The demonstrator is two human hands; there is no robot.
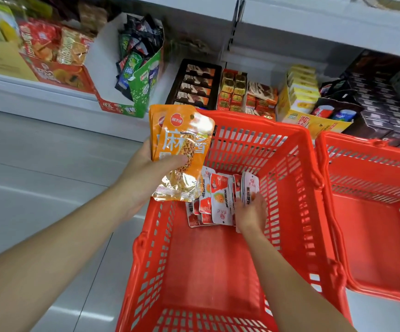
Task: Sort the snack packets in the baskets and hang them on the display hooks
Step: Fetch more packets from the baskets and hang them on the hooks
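By shop shelves [314,32], left hand [144,178] grips orange packets [182,144]; right hand [251,214] holds white packets [250,185] in the basket [290,188]

Two baskets [249,140] (red), two hands [141,178]

Left hand [144,174] grips orange packets [184,137] over red basket [294,178].

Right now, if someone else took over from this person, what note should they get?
Left hand: grips a stack of orange packets above the left rim of the red basket.
Right hand: down in that basket, seemingly pinching some of the small red-and-white packets standing at its far end.
Second red basket stands to its right.
Done: orange packets gathered in hand.
Left: gather the red-and-white ones, hang everything; no hooks in view.
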